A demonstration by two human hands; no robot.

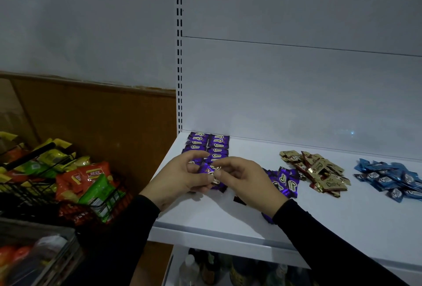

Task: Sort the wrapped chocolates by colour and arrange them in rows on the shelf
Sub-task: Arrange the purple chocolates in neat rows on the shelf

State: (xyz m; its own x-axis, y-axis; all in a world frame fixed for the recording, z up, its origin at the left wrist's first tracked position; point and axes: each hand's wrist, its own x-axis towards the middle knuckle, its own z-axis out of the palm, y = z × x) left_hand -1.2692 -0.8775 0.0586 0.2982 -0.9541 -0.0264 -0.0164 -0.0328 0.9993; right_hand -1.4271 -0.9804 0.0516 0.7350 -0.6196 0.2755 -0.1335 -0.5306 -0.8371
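Both hands met over the front left part of the shelf [228,217]. The left hand [180,178] had its fingers curled, thumb and forefinger pinching the left end of a purple chocolate [209,171]. The right hand [246,178] pinched the same chocolate at its right end, the other fingers loosely bent. The wrapper was glossy crinkled foil with a pale oval logo; its long axis ran roughly left to right, though the fingers hid most of it. A second wrapper appeared to lie just below it, between the hands.

Behind the hands, purple rows [207,146] lay flat in two columns against the back panel, each piece with its long axis left to right. A loose purple pile [285,182] sat just right of the right hand. Further right were a gold pile [317,171] of crumpled foil pieces and, well apart, a blue pile [390,178]. The shelf was smooth white metal.

Black sleeves covered both forearms. A wire basket [34,194] of snack packets [89,182] stood left of the shelf.
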